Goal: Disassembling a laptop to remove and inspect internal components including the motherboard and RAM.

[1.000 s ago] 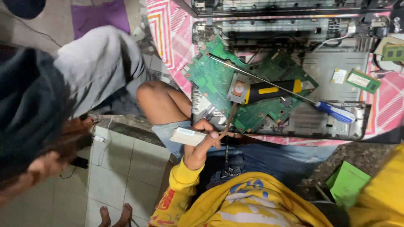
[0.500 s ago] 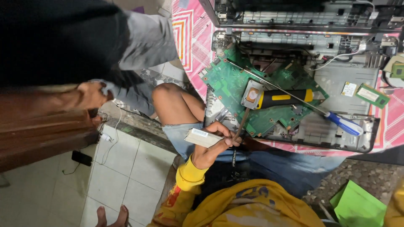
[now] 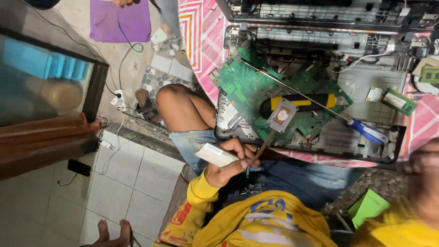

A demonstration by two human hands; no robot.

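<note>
My left hand (image 3: 228,161), in a yellow sleeve, is over my lap. It grips a small flat white pack (image 3: 215,154) and the thin copper pipe of a heatsink (image 3: 281,114). The heatsink's square plate rests over the green circuit board (image 3: 244,87) in the opened laptop shell (image 3: 366,82). A yellow-and-black screwdriver (image 3: 304,102) lies on the board, and a blue-handled screwdriver (image 3: 368,132) lies just right of it. My right hand (image 3: 425,171) is a blur at the right edge, close to the camera; I cannot tell what it holds.
The laptop lies on a pink striped cloth (image 3: 196,32), with memory modules (image 3: 398,101) at right. My bare knee (image 3: 180,107) is left of the laptop. A glass-fronted cabinet (image 3: 45,77), a power strip (image 3: 120,98), a phone (image 3: 79,167) and someone's feet (image 3: 112,232) are left.
The dark figure that filled the left side has left the view. My left hand keeps its grip on the pack and pipe. My right hand has come into view at the right edge.
</note>
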